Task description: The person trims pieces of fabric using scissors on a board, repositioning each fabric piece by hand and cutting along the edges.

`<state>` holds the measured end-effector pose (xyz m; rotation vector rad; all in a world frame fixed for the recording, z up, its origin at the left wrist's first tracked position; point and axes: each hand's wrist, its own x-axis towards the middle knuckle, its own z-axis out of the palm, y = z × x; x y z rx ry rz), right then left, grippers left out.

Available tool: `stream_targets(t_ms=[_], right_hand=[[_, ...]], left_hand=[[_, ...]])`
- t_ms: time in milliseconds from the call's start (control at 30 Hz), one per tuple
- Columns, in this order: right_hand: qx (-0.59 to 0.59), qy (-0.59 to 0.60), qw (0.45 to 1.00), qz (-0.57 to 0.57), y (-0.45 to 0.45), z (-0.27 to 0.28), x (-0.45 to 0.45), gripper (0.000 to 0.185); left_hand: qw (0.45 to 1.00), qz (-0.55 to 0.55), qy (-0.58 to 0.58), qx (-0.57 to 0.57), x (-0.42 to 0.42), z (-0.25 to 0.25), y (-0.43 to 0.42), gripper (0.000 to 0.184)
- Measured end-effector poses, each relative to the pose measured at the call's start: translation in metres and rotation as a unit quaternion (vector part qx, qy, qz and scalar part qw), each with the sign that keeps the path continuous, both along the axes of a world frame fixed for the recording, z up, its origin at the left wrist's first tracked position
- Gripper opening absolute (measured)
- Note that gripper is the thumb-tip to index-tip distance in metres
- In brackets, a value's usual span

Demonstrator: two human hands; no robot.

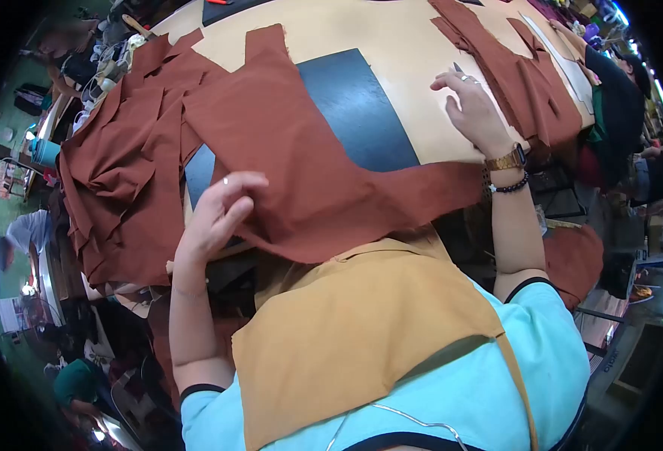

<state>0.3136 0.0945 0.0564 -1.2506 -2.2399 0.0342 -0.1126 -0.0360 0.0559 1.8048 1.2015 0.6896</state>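
A reddish-brown cloth piece [286, 143] with long strips at its corners lies across the table's near edge and over my lap. My left hand [222, 210] is over its left edge, thumb and fingers loosely curled and apart. Raised above the right side of the table, my right hand [478, 113] has bent fingers with the tip of a thin, dark pointed tool [458, 68] sticking out between them; most of that tool is hidden. One strip of the cloth reaches right, below my right wrist. A dark blue mat [361, 101] lies partly beneath the cloth.
A crumpled heap of the same brown cloth [132, 173] covers the table's left side. More brown pieces [531, 98] lie at the right, beside a long pale ruler [561, 60]. A person [617, 98] stands beyond the right edge. A blue cup [44, 152] is at far left.
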Motion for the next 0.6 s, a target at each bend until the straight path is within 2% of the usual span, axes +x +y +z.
stream_targets(t_ms=[33,67,133,233,267,367,433,467,567,600], right_hand=[[-0.017,0.016,1.0,-0.002,-0.001,-0.001,-0.002,0.02],[-0.053,0.02,0.998,-0.004,-0.005,-0.001,-0.006,0.018],[-0.123,0.028,0.992,-0.007,-0.014,0.002,-0.012,0.018],[-0.124,0.023,0.992,-0.015,-0.014,-0.02,-0.003,0.019],[-0.125,0.023,0.992,-0.021,-0.015,-0.023,0.001,0.02],[-0.116,0.005,0.992,-0.052,-0.018,-0.031,0.019,0.022],[-0.098,-0.023,0.991,-0.087,-0.018,-0.033,0.033,0.023],[-0.14,-0.038,0.98,-0.134,-0.021,-0.029,0.039,0.026],[-0.178,-0.021,0.967,-0.18,-0.026,-0.034,0.06,0.027],[-0.146,0.001,0.976,-0.159,-0.027,-0.045,0.071,0.027]], left_hand=[[0.998,-0.013,0.019,0.055,0.002,-0.008,0.013,0.05],[0.986,-0.019,0.13,0.102,0.008,-0.013,0.021,0.055],[0.918,-0.026,0.344,0.195,0.029,-0.02,0.035,0.067],[0.912,-0.027,0.372,0.168,0.039,-0.047,0.059,0.083],[0.914,0.004,0.378,0.145,0.038,-0.047,0.069,0.089],[0.885,0.114,0.438,0.106,0.008,-0.05,0.106,0.092],[0.867,0.141,0.475,0.058,-0.021,-0.042,0.116,0.093],[0.862,0.143,0.485,0.035,-0.037,-0.045,0.116,0.097],[0.857,0.097,0.505,-0.031,-0.067,-0.019,0.096,0.102],[0.851,0.094,0.514,-0.051,-0.076,-0.009,0.09,0.103]])
